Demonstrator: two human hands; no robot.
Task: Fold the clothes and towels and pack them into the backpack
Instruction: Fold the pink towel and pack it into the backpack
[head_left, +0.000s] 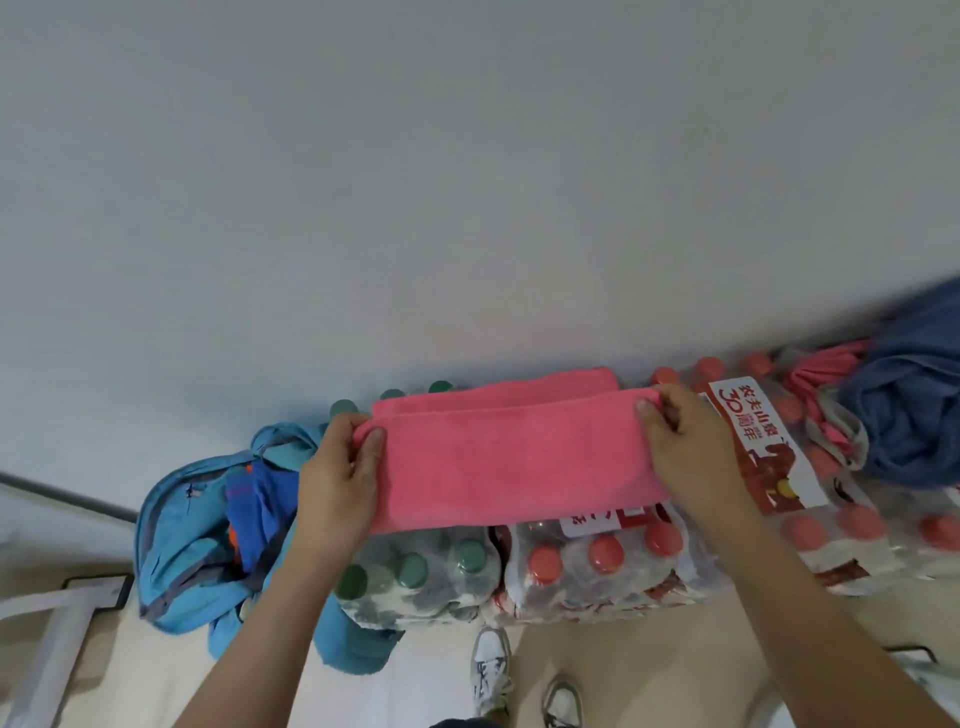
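Note:
A pink towel, folded lengthwise into a band, lies across shrink-wrapped packs of water bottles. My left hand pinches its left end, thumb on top. My right hand pinches its right end the same way. A light blue backpack stands open at the left on the floor, with blue and orange cloth inside it. A dark blue garment lies crumpled on the packs at the far right, with pink and grey cloth beside it.
The bottle packs stand against a plain white wall. Green-capped bottles are at the left, red-capped ones at the right. My shoes show on the beige floor below. A white frame sits at the lower left.

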